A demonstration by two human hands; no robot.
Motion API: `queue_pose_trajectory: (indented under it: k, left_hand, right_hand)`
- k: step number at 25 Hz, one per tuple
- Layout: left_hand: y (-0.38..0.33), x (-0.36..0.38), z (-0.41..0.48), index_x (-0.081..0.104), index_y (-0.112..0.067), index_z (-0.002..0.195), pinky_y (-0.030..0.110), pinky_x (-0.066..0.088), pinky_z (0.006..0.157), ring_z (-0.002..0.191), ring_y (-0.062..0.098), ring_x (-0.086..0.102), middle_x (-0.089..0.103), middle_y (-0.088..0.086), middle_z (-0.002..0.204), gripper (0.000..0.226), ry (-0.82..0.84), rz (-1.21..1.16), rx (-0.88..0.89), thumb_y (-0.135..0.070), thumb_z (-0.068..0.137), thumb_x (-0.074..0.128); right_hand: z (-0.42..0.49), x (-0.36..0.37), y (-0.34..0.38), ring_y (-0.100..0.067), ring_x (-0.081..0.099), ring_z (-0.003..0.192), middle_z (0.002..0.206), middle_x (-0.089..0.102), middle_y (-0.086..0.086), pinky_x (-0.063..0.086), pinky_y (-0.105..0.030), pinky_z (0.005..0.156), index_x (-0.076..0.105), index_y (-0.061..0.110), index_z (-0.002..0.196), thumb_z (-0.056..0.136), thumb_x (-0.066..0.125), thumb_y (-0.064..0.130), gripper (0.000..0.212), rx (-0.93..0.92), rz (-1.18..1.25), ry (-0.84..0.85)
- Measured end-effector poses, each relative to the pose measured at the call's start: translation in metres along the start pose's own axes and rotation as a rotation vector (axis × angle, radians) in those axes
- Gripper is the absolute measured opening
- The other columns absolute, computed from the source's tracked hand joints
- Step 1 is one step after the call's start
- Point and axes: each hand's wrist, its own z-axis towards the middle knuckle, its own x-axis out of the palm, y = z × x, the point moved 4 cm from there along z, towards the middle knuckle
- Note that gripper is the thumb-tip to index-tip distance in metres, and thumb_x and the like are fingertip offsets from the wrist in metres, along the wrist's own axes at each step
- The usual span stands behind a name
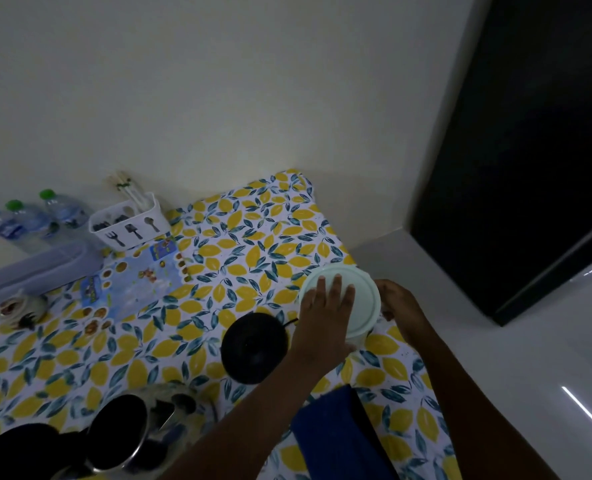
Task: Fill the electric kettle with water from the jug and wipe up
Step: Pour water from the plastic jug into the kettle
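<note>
A pale mint jug [364, 306] with its lid on stands near the right edge of the lemon-print table [253, 244]. My left hand [325, 306] lies flat on the lid with its fingers spread. My right hand [400, 301] is curled against the jug's right side; the handle itself is hidden. The kettle's round black base [253, 348] sits just left of the jug. At the bottom left stands the electric kettle [121, 431], its mouth open and its steel rim showing. A folded blue cloth [336, 434] lies on the table under my left forearm.
Three water bottles [31, 220], a white cutlery holder [132, 223] and a lilac box [38, 268] line the back left by the wall. A printed placemat [132, 275] lies in front of them. A dark tall cabinet [530, 150] stands to the right, beyond the table's edge.
</note>
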Motion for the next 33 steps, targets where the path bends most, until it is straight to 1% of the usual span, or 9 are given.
queue_pose_trajectory:
  k: [2,6,10,15,19,23,26,29,33]
  left_hand:
    - [-0.001,0.000,-0.007,-0.007,-0.014,0.151,0.061,0.006,0.117,0.146,0.046,-0.005,-0.008,0.020,0.161,0.108,0.022,0.035,-0.009,-0.049,0.081,0.067]
    - [0.010,-0.001,-0.037,-0.011,-0.018,0.150,0.060,0.006,0.118,0.147,0.045,-0.008,-0.013,0.018,0.161,0.098,0.009,0.004,-0.019,-0.051,0.088,0.057]
    - [0.024,-0.016,-0.079,-0.009,-0.020,0.151,0.052,0.005,0.121,0.148,0.040,-0.010,-0.012,0.016,0.162,0.101,-0.062,-0.135,-0.065,-0.058,0.085,0.057]
    - [0.041,-0.034,-0.147,-0.017,-0.017,0.149,0.051,0.002,0.121,0.147,0.040,-0.014,-0.016,0.016,0.161,0.099,-0.158,-0.188,-0.198,-0.058,0.090,0.050]
    - [0.062,-0.042,-0.198,-0.021,-0.018,0.146,0.051,0.000,0.122,0.147,0.038,-0.017,-0.018,0.015,0.160,0.098,-0.233,-0.286,-0.300,-0.054,0.091,0.051]
    - [0.083,-0.049,-0.230,-0.013,-0.018,0.150,0.052,0.003,0.121,0.147,0.039,-0.014,-0.016,0.015,0.161,0.110,-0.242,-0.356,-0.394,-0.058,0.081,0.063]
    - [0.091,-0.052,-0.244,-0.011,-0.018,0.151,0.051,0.003,0.121,0.147,0.041,-0.013,-0.013,0.016,0.162,0.103,-0.332,-0.419,-0.425,-0.051,0.086,0.061]
    - [0.099,-0.053,-0.259,-0.010,-0.016,0.151,0.049,0.004,0.121,0.148,0.040,-0.011,-0.009,0.017,0.162,0.097,-0.416,-0.474,-0.443,-0.050,0.089,0.057]
    - [0.109,-0.049,-0.266,-0.006,-0.015,0.152,0.048,0.004,0.121,0.148,0.039,-0.008,-0.007,0.017,0.162,0.095,-0.478,-0.545,-0.450,-0.048,0.090,0.057]
  right_hand:
    - [-0.016,0.005,-0.005,-0.012,0.045,0.050,0.065,0.060,0.002,0.036,-0.024,0.045,0.068,0.025,0.079,0.079,0.057,0.037,0.016,-0.003,0.059,-0.071]
    - [-0.040,0.021,0.008,0.002,0.048,0.045,0.056,0.060,0.016,0.039,-0.013,0.042,0.064,0.025,0.072,0.073,0.066,0.033,0.008,-0.057,0.103,-0.128]
    - [-0.061,0.046,0.028,-0.002,0.043,0.041,0.051,0.055,0.013,0.035,-0.016,0.040,0.063,0.024,0.075,0.079,0.069,0.029,0.008,-0.099,0.066,-0.087]
    - [-0.094,0.097,0.066,0.001,0.043,0.040,0.049,0.054,0.014,0.034,-0.012,0.039,0.062,0.023,0.076,0.075,0.065,0.032,0.010,-0.253,0.037,0.034]
    - [-0.118,0.143,0.092,-0.003,0.055,0.050,0.068,0.063,0.001,0.042,-0.015,0.044,0.062,0.024,0.080,0.076,0.069,0.037,0.014,-0.291,-0.078,0.121]
    - [-0.133,0.180,0.116,-0.006,0.056,0.052,0.069,0.062,0.001,0.044,-0.021,0.048,0.062,0.026,0.081,0.081,0.071,0.032,0.011,-0.292,-0.169,0.157]
    - [-0.144,0.199,0.138,0.001,0.053,0.047,0.069,0.061,0.003,0.043,-0.014,0.044,0.061,0.025,0.079,0.079,0.071,0.032,0.013,-0.347,-0.235,0.165]
    - [-0.157,0.219,0.160,-0.004,0.055,0.057,0.076,0.062,0.008,0.044,-0.023,0.051,0.060,0.026,0.077,0.079,0.072,0.033,0.014,-0.408,-0.336,0.171]
    - [-0.166,0.235,0.175,-0.015,0.061,0.068,0.082,0.064,0.001,0.046,-0.032,0.062,0.061,0.018,0.082,0.080,0.072,0.032,0.018,-0.443,-0.395,0.165]
